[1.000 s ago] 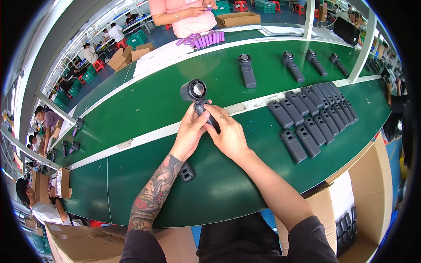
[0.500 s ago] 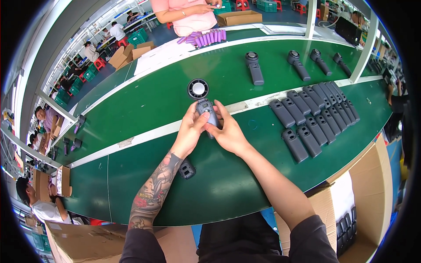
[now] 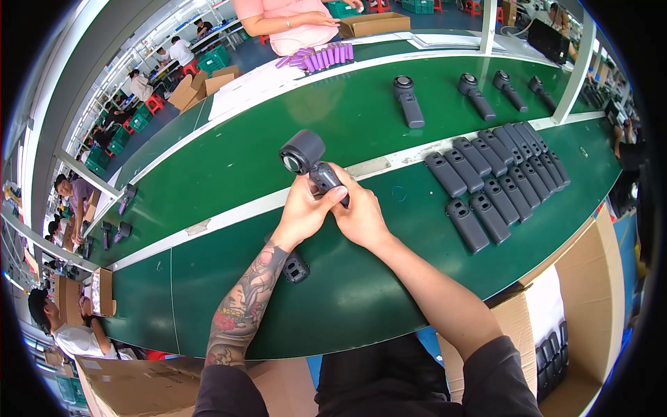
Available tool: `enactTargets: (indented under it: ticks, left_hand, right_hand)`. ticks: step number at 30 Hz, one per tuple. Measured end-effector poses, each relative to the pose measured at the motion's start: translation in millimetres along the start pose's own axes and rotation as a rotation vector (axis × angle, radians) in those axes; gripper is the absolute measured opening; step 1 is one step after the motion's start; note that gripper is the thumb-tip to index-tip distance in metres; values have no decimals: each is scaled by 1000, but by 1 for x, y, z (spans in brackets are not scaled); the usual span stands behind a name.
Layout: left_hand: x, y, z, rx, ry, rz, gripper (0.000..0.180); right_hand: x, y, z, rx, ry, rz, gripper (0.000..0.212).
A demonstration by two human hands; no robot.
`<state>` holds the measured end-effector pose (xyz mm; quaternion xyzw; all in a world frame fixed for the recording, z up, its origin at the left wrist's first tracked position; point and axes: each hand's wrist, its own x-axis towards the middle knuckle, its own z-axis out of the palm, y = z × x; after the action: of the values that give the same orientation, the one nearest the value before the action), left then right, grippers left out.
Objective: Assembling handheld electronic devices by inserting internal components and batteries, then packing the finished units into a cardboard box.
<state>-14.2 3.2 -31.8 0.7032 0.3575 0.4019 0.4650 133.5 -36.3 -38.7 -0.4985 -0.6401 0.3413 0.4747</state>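
A dark grey handheld fan (image 3: 304, 148) is up in front of me, its round head tilted and turned partly sideways. My left hand (image 3: 303, 214) is closed around the lower neck and handle, thumb across the front. My right hand (image 3: 358, 214) wraps the handle from the other side, so most of the handle is hidden. Beside my left forearm, a loose dark handle cover (image 3: 297, 268) with openings at one end lies on the green worktable (image 3: 361, 299). Several similar grey handle covers (image 3: 467, 226) lie in slanted rows to my right.
Across a white rail (image 3: 243, 208), several assembled fans (image 3: 408, 104) lie on the green conveyor surface. Purple cylindrical cells (image 3: 326, 58) are piled opposite, near a person in pink (image 3: 288, 28). An open cardboard box (image 3: 587, 299) holding dark parts stands at lower right.
The fan's head has tipped and rotated from facing me to nearly side-on. My right hand has closed further around the handle, and the fans on the conveyor have shifted slightly.
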Motion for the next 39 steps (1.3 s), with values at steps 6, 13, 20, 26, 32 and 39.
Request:
enactTargets:
  ticks: [6,13,20,26,32,39]
  left_hand:
    - [2,-5,5,82,69,58,38]
    - [15,-6,-73,-132,512,-147,39]
    - [-6,-66,-128,22,813,-101,26]
    - [1,-61,-115,99,789,-110,26]
    - [-10,-69,-123,42,900,-50,25]
    - [-40,-63,-111,-81,912,-7,24]
  right_hand:
    - [6,28,8,55,88,-212,52]
    - [14,15,-33,1325,-407,471,38]
    - [17,6,-33,1068,-315,491,38]
    - [23,32,-23,858,186,213,35]
    - [-21,-5,35,-137,-291,-506,50]
    - [-33,-12,33,-355,-480,-534,46]
